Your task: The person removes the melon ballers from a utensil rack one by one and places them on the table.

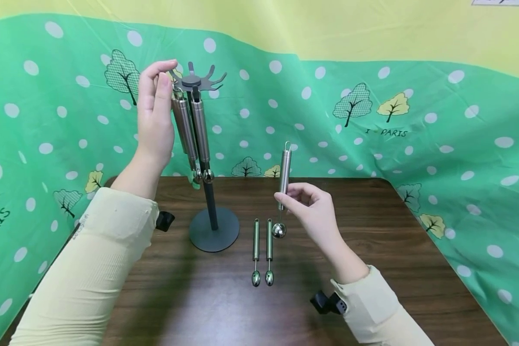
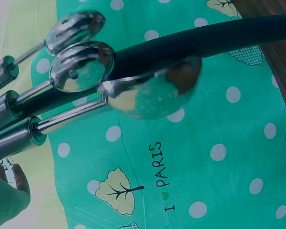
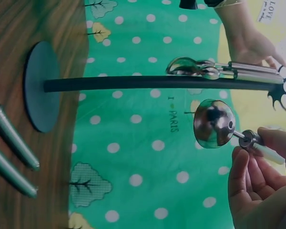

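My right hand point(image 1: 313, 209) pinches a steel melon baller point(image 1: 284, 175) by its handle, between thumb and fingers. Its wire loop points up and its round bowl point(image 3: 213, 124) hangs down. At the upper left, my left hand point(image 1: 155, 110) is raised beside a dark hook rack point(image 1: 191, 80), fingers fairly straight, fingertips right at one of its hooks. From that rack hang three melon ballers point(image 2: 81, 67), bowls down along the pole. Two smaller melon ballers point(image 1: 256, 245) lie side by side on the table, handles pointing away.
The rack's round base point(image 1: 214, 235) stands on the brown wooden table point(image 1: 398, 250), left of the two lying scoops. Behind the table hangs a green and yellow cloth point(image 1: 285, 115) with dots and trees. Each wrist wears a small black camera point(image 1: 328, 303).
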Demonstrator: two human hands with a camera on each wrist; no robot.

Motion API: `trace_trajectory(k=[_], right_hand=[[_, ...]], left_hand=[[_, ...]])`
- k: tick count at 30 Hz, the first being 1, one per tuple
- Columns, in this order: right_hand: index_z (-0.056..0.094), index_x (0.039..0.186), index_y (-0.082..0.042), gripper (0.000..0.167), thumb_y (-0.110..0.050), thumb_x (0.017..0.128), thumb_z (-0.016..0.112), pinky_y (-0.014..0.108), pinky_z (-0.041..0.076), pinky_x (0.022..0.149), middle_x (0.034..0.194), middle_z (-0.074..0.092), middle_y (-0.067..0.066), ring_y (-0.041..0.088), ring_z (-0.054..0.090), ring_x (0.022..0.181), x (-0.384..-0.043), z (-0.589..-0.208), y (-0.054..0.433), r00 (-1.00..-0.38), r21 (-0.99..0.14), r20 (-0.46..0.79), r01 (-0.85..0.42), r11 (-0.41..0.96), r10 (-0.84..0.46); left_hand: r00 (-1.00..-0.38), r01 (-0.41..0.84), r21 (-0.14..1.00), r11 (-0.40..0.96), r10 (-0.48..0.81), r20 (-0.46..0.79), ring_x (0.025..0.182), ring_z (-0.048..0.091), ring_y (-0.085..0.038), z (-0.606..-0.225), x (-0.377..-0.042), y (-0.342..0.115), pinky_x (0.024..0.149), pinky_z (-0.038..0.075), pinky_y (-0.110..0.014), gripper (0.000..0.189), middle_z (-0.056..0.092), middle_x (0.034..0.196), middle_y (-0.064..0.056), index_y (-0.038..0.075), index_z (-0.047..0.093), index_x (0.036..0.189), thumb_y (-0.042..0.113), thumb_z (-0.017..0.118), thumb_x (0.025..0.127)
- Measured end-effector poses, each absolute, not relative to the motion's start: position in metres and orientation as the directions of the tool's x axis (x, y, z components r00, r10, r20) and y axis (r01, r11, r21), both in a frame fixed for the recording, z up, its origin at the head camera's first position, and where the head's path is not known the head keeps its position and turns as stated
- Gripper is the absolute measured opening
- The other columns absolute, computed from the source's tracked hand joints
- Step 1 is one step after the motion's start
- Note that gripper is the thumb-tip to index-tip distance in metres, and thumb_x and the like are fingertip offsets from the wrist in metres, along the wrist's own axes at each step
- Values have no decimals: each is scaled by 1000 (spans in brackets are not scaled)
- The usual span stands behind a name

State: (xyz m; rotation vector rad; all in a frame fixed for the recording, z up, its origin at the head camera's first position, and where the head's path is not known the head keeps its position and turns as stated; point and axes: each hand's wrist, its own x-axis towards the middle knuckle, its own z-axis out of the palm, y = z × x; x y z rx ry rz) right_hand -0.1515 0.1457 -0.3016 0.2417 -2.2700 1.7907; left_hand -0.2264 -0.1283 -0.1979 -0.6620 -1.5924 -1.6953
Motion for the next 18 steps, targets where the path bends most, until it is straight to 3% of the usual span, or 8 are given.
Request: trace_trajectory(k=[2, 9, 16, 18], right_hand=[[70, 100, 4, 22, -11, 85, 77, 22, 53, 61, 70, 65, -11, 12, 62, 62, -151, -306, 147, -965, -938, 262, -249, 239, 23], [71, 99, 4, 23, -12, 84, 78, 21, 53, 63, 71, 65, -13, 7, 61, 63, -148, -324, 153, -975, -944, 214, -193, 268, 52], [70, 100, 4, 23, -11, 84, 77, 21, 53, 61, 72, 65, -13, 5, 62, 62, -143, -344, 158, -985, -956, 147, -119, 269, 87], [70, 101, 5, 24, -11, 84, 77, 21, 54, 62, 73, 65, -12, 2, 62, 62, -142, -348, 159, -987, -960, 127, -97, 263, 99]], left_hand=[[-603, 789, 613, 34, -148, 784, 113, 41, -11, -199, -228, -129, 99, 30, -22, 30, 52, 127, 4, 12, 52, 129, 15, 35, 105], [-610, 776, 625, 83, -153, 778, 102, 43, -10, -200, -227, -128, 93, 31, -22, 31, 55, 120, 7, 14, 52, 131, 16, 35, 105], [-619, 753, 640, 154, -162, 768, 78, 35, -9, -200, -222, -125, 77, 30, -24, 33, 42, 88, 8, 16, 51, 134, 20, 38, 105], [-617, 747, 640, 180, -168, 769, 79, 36, -9, -200, -220, -125, 77, 31, -24, 33, 41, 88, 9, 16, 51, 135, 21, 39, 105]])
